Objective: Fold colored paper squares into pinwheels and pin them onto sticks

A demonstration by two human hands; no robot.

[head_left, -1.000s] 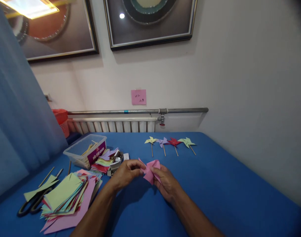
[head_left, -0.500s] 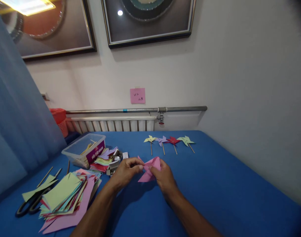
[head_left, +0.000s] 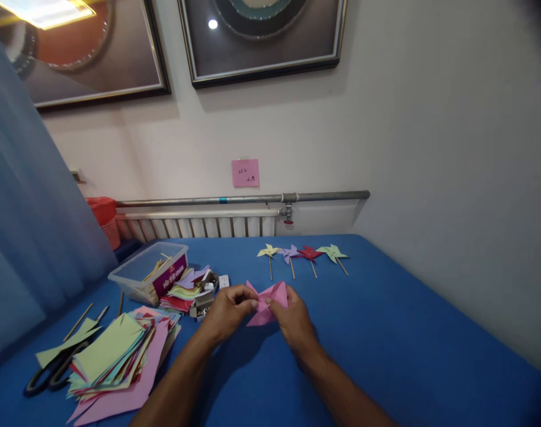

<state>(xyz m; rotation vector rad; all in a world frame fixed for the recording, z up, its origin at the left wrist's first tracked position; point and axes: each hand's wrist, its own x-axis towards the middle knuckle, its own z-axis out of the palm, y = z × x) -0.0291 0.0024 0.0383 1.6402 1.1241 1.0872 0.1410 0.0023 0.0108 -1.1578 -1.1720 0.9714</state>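
Both sets of fingers point(head_left: 252, 304) meet at the middle of a pink paper piece point(head_left: 270, 295), pinching its folded points together just above the blue desk point(head_left: 386, 332). The left hand point(head_left: 228, 311) closes thumb and forefinger on the near-left side of the paper; the right hand point(head_left: 294, 320) grips the right side, thumb on top, so both are clenched on the same sheet. Holding it at the centre seems meant to keep the bent corners gathered so they do not spring back, though the exact fold is too small to make out.

Just left of the left hand lies a small heap of cut coloured pieces point(head_left: 185, 290) beside a small metal thing point(head_left: 203, 305), perhaps a stapler. Behind these stands one clear plastic box point(head_left: 148, 276) holding thin wooden sticks, kept within easy reach. Nearer the body, a broad stack of coloured paper squares point(head_left: 119, 356) fans out, with one pair of black-handled scissors point(head_left: 48, 373) partly tucked under its left edge and three loose sticks point(head_left: 79, 320) lying beside it.

Beyond the hands, four finished pinwheels point(head_left: 301, 255) lie in a row on their sticks: yellow, purple, red and green, set apart from the working clutter. Against the wall run a radiator point(head_left: 199, 225) and a pipe, with one pink note point(head_left: 245, 172) stuck above.
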